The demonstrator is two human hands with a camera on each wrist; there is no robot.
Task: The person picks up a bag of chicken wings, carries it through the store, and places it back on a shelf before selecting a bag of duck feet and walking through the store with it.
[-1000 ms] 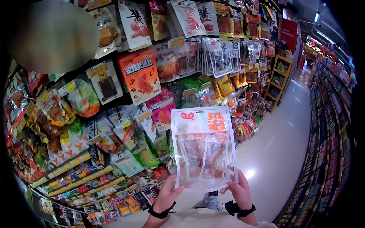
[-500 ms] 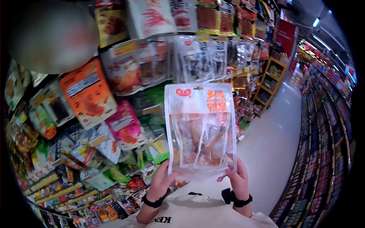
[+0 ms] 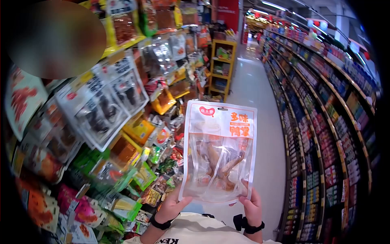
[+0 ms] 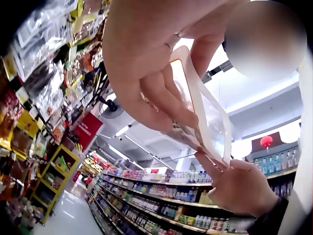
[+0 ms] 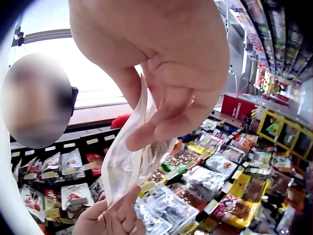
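Observation:
A clear and white snack bag point(image 3: 219, 150) with orange lettering and a red heart logo stands upright in front of the body in the head view. My left hand point(image 3: 171, 206) pinches its lower left corner, thumb in front. Its lower right corner is between the thumb and fingers of my right hand point(image 3: 252, 206). In the left wrist view the bag point(image 4: 215, 122) is seen edge-on, with curled fingers behind it. The right wrist view shows the bag point(image 5: 122, 156) from the side, gripped at both edges.
Hanging snack packets point(image 3: 101, 101) fill the rack on the left. Beyond them is a yellow shelf stand point(image 3: 222, 67). Long shelves of bottles and packs point(image 3: 325, 138) line the right side, across a pale aisle floor point(image 3: 248, 87).
The head view has turned right, so the rack has slid left and more of the right shelves shows. Both hands keep their hold on the bag, which sits slightly lower than half a second ago.

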